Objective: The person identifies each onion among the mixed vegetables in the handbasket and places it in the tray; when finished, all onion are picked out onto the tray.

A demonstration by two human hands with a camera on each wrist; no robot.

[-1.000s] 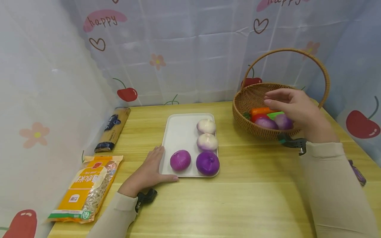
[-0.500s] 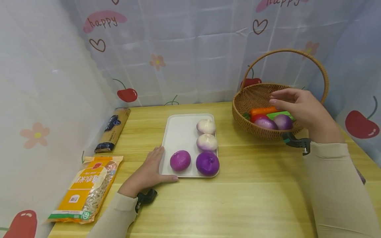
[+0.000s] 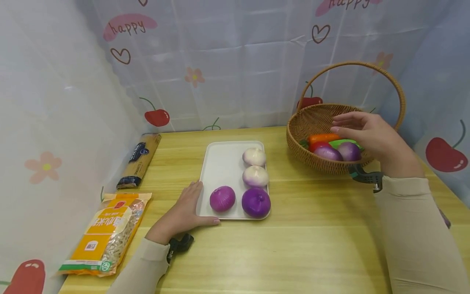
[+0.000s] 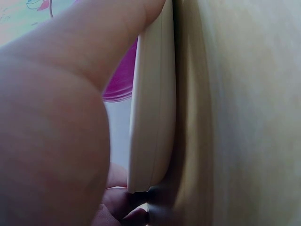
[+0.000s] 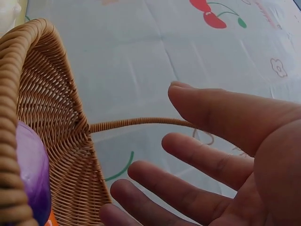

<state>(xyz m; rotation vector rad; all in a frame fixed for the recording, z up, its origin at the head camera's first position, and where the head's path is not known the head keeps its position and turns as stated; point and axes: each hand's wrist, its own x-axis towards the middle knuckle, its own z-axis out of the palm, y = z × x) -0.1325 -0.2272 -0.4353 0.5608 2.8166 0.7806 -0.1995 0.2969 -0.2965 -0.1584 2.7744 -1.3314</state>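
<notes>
A white tray (image 3: 224, 149) bears two round white-and-purple vegetables (image 3: 254, 157) in a column on its right, with a dark purple onion (image 3: 256, 202) below them and a magenta onion (image 3: 222, 199) to the left. My left hand (image 3: 183, 210) rests at the tray's near left corner, fingers along its left side and thumb along the near edge. My right hand (image 3: 374, 134), holding nothing, is over the right side of a wicker basket (image 3: 323, 166), its fingers apart. Inside the basket lie an orange carrot (image 3: 323, 138), something red (image 3: 317, 145), something long and green, and two purple-and-white round vegetables (image 3: 328, 153).
At the left are a spaghetti packet (image 3: 141, 159) and a yellow bag of grain or seeds (image 3: 106, 234). The basket's tall handle (image 3: 352, 63) arches above it. A small purple thing (image 3: 445, 218) shows partly behind the right sleeve. Printed curtains surround the wooden table (image 3: 293, 253).
My right hand has shifted slightly to the right over the basket, showing more of the green thing, and then stays there. My left hand and the tray have not moved.
</notes>
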